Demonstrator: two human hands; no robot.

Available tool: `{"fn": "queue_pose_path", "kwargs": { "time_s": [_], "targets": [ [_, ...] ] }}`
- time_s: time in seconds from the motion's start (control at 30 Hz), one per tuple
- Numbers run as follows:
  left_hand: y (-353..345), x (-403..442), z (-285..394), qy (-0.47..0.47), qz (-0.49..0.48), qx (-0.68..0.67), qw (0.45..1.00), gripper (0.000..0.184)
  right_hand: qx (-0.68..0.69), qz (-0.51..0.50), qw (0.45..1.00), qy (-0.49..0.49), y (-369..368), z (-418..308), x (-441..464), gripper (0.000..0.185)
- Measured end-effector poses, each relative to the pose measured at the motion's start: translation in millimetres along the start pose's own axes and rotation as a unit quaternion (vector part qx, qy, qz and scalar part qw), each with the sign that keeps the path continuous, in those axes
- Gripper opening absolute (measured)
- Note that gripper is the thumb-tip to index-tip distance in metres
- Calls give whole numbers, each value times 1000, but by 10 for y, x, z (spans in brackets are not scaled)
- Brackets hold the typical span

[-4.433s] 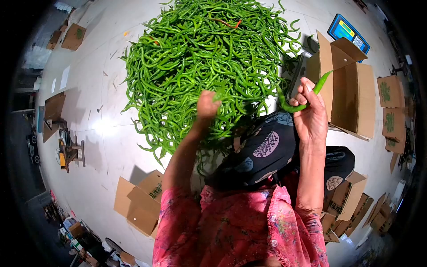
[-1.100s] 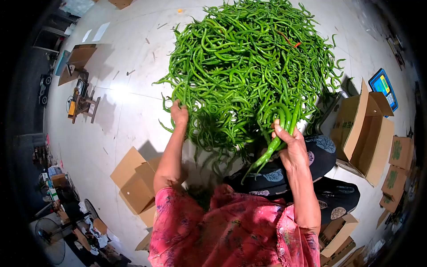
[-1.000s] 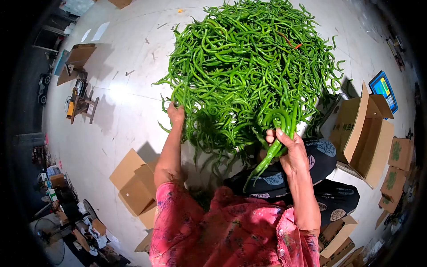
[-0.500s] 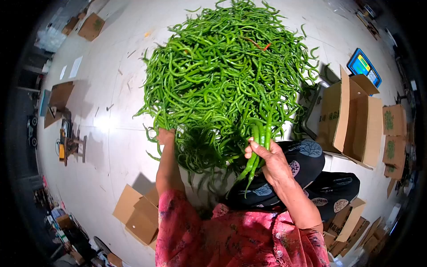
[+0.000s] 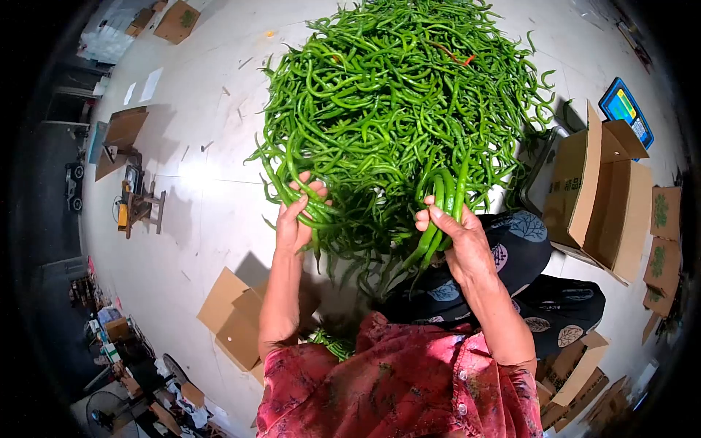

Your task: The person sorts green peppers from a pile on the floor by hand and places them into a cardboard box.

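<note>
Your right hand [image 5: 473, 252] grasps a gathered bunch [image 5: 449, 197], your left hand [image 5: 290, 228] has fingers closed round more chillies [image 5: 314, 210], and far more lie ungathered in the big pile [image 5: 394, 109] on the floor [image 5: 212, 146].

The floor [image 5: 219, 233] is pale and smooth, laid in large tiles with thin straight seams, and a bright glare shows on its left part. A broad heap of green chili peppers [image 5: 387, 95] covers its middle, with loose ones strewn along the edges. To the right of the heap stands an open cardboard box [image 5: 635, 226]; another open carton [image 5: 237, 314] sits at lower left. Farther left are a small wooden stool [image 5: 153, 208] and white paper sheets [image 5: 150, 84]. Small dark scraps [image 5: 207, 146] and an orange bit [image 5: 270, 33] lie scattered between.
</note>
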State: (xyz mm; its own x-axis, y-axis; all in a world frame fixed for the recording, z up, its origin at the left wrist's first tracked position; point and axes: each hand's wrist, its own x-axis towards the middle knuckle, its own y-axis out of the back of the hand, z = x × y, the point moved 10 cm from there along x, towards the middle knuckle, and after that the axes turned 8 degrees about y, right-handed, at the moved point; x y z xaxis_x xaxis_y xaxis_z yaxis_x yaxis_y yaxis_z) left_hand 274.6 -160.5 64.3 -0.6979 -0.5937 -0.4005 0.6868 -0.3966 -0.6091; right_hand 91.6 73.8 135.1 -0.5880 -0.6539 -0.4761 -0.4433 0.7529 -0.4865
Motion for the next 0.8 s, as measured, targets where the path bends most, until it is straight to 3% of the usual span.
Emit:
{"fn": "queue_pose_path", "kwargs": {
  "time_s": [0.2, 0.23, 0.47, 0.57, 0.63, 0.67, 0.73, 0.77, 0.8],
  "targets": [
    [-834, -83, 105, 44, -175, 3, 984, 57, 8, 8, 1000, 24, 118, 3, 30, 29],
    [-994, -91, 113, 47, -172, 25, 984, 59, 26, 13, 999, 24, 111, -28, 12, 21],
    [-1840, -89, -64, 83, -171, 139, 972, 59, 48, -15, 995, 84, 155, -136, 8, 20],
    [-1969, -24, -169, 42, -153, 262, 952, 58, 4, -11, 991, 132, 180, -250, 22, 30],
    [-2073, -10, -262, 16, -125, 380, 916, 56, 4, -10, 987, 161, 83, -401, 32, 36],
    [-2194, -21, -279, -29, -97, 514, 852, 55, -2, -35, 983, 181, -21, -480, 33, 36],
    [-2622, -187, -427, -123, -199, 568, 789, 55, -18, -82, 972, 220, -153, -622, 43, 35],
    [-2726, -313, -457, -199, -200, 676, 681, 62, -3, -113, 978, 174, -121, -533, 110, 32],
    [-2683, -276, -495, -152, -221, 638, 722, 65, 14, -94, 981, 169, -34, -541, 159, 30]
  ]
}}
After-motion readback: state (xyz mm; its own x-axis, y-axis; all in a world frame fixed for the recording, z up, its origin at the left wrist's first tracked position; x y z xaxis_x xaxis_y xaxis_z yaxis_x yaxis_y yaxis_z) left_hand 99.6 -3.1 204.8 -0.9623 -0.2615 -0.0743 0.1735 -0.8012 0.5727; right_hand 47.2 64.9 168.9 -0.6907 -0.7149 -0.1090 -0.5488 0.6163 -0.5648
